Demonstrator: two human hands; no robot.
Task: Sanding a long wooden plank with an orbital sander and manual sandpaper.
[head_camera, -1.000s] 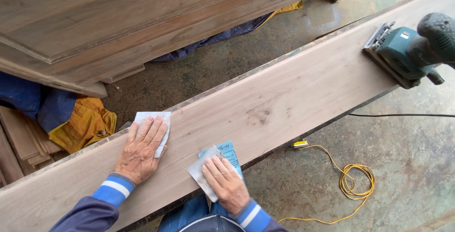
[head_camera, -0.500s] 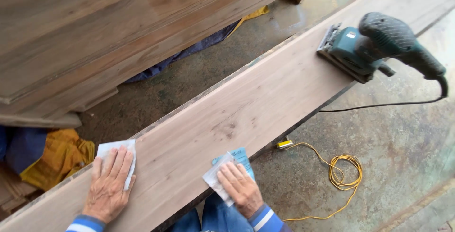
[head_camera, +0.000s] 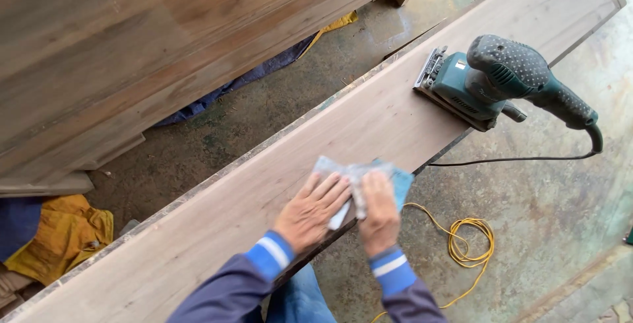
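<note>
Item: sandpaper sheets, pale/blue, under your fingertips on long plank, at its near edge.
L hand: fingers flat, spread, pressing paper.
R hand: fingers flat, close together, on the blue sheet.
Beyond fingertips, well apart: green sander, base overhanging near edge.
Risks: paper may slip off the edge under a hard push; sander could tip if plank jolts; yellow cord on floor = trip hazard.

Soft, even daylight, faint shadows, no glare; slight motion blur, mild wide-angle edge distortion.
</note>
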